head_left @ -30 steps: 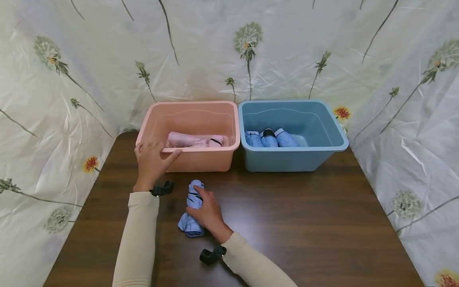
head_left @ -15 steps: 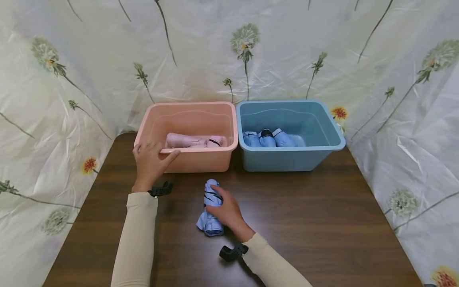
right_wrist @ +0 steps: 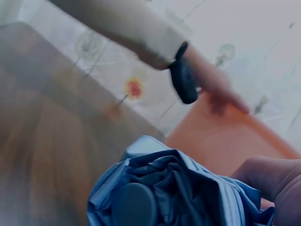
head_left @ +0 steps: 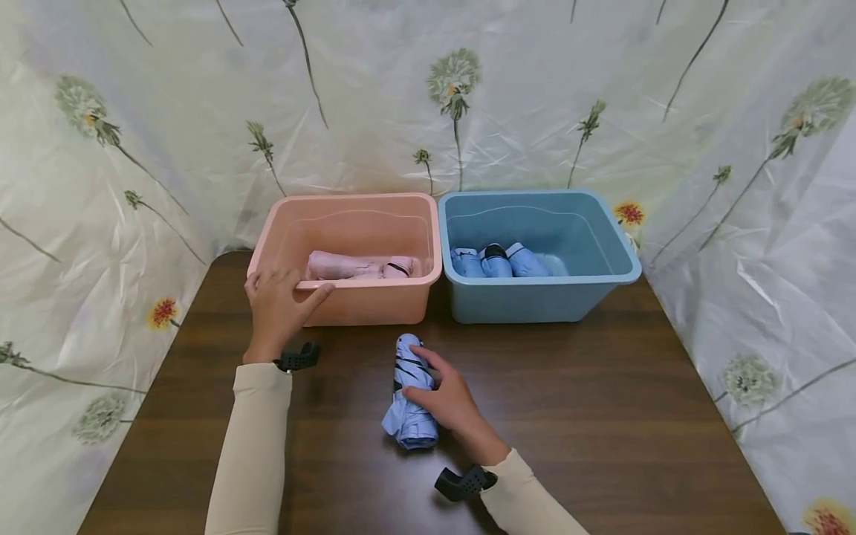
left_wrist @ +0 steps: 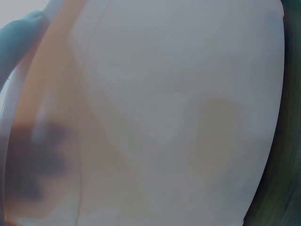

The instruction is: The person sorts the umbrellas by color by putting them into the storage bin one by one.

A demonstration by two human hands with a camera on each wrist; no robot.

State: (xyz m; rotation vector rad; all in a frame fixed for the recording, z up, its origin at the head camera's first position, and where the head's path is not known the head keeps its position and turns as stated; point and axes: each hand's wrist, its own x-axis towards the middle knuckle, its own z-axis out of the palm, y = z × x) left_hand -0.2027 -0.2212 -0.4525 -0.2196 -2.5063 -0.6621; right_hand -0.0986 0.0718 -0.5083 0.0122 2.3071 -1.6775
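Observation:
My right hand (head_left: 449,394) grips a light blue folded umbrella (head_left: 413,427) with black stripes, thumb on its near left side and fingers along its right. It stands over the table in front of the bins. In the right wrist view the umbrella's (right_wrist: 207,188) bunched fabric end surrounds a round dark handle tip. My left hand (head_left: 273,308) holds the front rim of the pink bin (head_left: 374,306), thumb outside and fingers over the rim. The bin's wall (left_wrist: 155,70) fills the left wrist view, the fingers showing as dark shadows through it.
Pink rolled umbrellas (head_left: 341,265) lie inside the pink bin. A blue bin (head_left: 515,301) stands right beside it, holding several blue rolled umbrellas (head_left: 528,261). Behind both hangs a flowered sheet (head_left: 374,96). The dark wooden table (head_left: 588,401) extends to the right.
My right hand has moved to the right with the blue umbrella, away from my left arm. My left hand stays on the pink bin's rim.

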